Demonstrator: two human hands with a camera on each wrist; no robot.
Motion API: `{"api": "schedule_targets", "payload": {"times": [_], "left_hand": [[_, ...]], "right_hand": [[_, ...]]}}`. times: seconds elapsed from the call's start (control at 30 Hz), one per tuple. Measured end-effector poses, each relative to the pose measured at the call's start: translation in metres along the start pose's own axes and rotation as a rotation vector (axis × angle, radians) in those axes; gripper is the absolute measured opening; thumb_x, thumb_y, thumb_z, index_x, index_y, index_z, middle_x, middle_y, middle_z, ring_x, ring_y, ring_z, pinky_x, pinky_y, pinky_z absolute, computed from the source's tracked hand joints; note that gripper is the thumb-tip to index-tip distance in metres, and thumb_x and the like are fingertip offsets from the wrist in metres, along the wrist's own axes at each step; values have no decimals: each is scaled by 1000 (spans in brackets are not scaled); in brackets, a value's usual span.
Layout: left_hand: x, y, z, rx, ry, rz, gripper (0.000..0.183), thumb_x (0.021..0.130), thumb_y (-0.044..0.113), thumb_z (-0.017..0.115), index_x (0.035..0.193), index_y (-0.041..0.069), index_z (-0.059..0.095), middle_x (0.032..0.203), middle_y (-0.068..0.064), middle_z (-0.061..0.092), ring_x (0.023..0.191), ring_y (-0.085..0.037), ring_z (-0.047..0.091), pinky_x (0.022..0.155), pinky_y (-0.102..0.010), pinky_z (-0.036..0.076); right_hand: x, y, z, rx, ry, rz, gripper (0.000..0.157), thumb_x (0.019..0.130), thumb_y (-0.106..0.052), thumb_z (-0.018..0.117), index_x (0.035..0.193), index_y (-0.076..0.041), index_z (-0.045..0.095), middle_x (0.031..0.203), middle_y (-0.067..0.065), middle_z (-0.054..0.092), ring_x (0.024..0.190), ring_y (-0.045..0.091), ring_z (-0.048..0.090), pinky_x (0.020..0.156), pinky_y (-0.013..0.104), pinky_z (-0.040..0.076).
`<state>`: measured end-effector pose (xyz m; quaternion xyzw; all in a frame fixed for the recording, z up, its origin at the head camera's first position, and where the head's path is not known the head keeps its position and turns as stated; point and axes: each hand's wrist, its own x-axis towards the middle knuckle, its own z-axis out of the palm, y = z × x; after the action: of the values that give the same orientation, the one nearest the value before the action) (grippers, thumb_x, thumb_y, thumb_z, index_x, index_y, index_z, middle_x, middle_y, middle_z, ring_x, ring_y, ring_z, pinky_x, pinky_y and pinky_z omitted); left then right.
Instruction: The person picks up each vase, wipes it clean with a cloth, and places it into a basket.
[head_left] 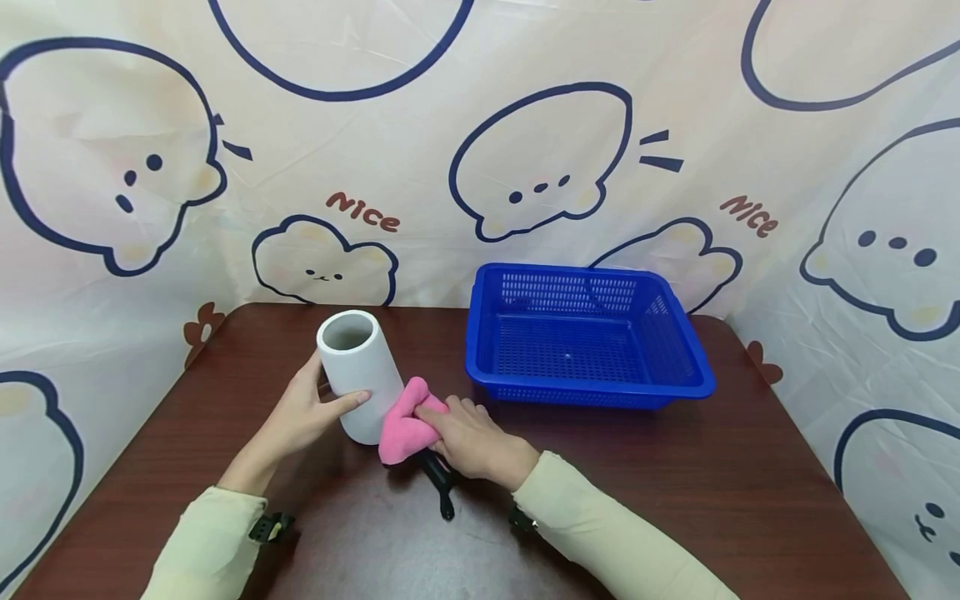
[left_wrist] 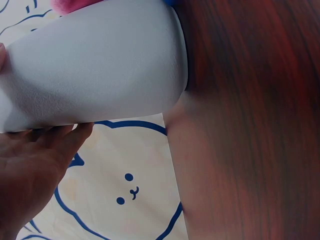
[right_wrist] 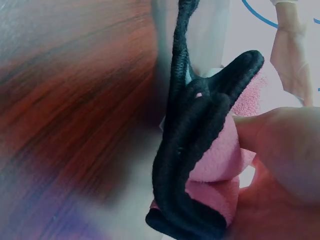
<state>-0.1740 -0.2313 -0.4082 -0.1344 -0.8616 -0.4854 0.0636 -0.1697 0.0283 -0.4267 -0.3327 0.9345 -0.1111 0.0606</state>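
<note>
A white vase-like cylinder (head_left: 367, 375) with an open top stands slightly tilted on the brown table, left of the middle. My left hand (head_left: 311, 412) grips its left side, thumb across the front; in the left wrist view the fingers (left_wrist: 75, 137) lie along the wall of the cylinder (left_wrist: 100, 65). My right hand (head_left: 472, 437) pinches a folded pink cloth (head_left: 405, 429) against the cylinder's lower right side. Black trim and a hanging loop (head_left: 442, 483) show on the cloth's underside. The right wrist view has this black trim (right_wrist: 187, 145) close up.
A blue perforated plastic basket (head_left: 585, 392) stands at the back right of the table (head_left: 637, 517). Behind and beside the table hangs a pale cloth backdrop (head_left: 420, 150) with cartoon drawings. Dark wrist straps (head_left: 272, 527) sit at both sleeves.
</note>
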Motion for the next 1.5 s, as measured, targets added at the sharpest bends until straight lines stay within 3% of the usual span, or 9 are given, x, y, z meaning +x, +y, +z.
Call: {"api": "schedule_targets", "payload": {"times": [0.2, 0.73, 1.0, 1.2, 1.5], "left_hand": [[0, 0, 0, 1, -7, -5, 81, 89, 21, 78, 154, 15, 30, 144, -17, 51, 128, -36, 53, 105, -67, 44], [0, 1, -1, -9, -10, -21, 82, 89, 22, 79, 155, 16, 30, 145, -16, 50, 129, -36, 52, 106, -67, 43], [1, 1, -1, -17, -18, -20, 81, 89, 22, 78, 154, 16, 30, 145, -16, 50, 128, -35, 52, 106, -66, 43], [0, 0, -1, -16, -21, -24, 81, 90, 22, 78, 155, 16, 29, 145, -16, 50, 129, -36, 52, 107, -67, 43], [1, 1, -2, -13, -19, -20, 82, 89, 23, 78, 155, 17, 30, 145, -16, 50, 129, -35, 52, 107, -67, 42]], "right_hand": [[-1, -3, 3, -11, -72, 40, 39, 102, -28, 59, 140, -31, 54, 105, 7, 58, 94, 21, 52, 92, 45, 49], [-1, 4, 2, -36, -115, 27, 40, 102, -33, 59, 142, -32, 54, 108, 4, 59, 101, 21, 51, 103, 50, 48], [-3, 7, -2, -46, -95, 3, 38, 103, -35, 57, 140, -33, 54, 102, 3, 57, 96, 19, 50, 92, 42, 48], [-5, 9, -3, -37, -99, 5, 44, 102, -33, 59, 144, -34, 52, 107, 4, 59, 100, 20, 51, 100, 48, 48], [-10, 11, -7, -29, -106, 5, 47, 101, -34, 60, 148, -35, 50, 112, 4, 60, 103, 19, 50, 101, 46, 46]]}}
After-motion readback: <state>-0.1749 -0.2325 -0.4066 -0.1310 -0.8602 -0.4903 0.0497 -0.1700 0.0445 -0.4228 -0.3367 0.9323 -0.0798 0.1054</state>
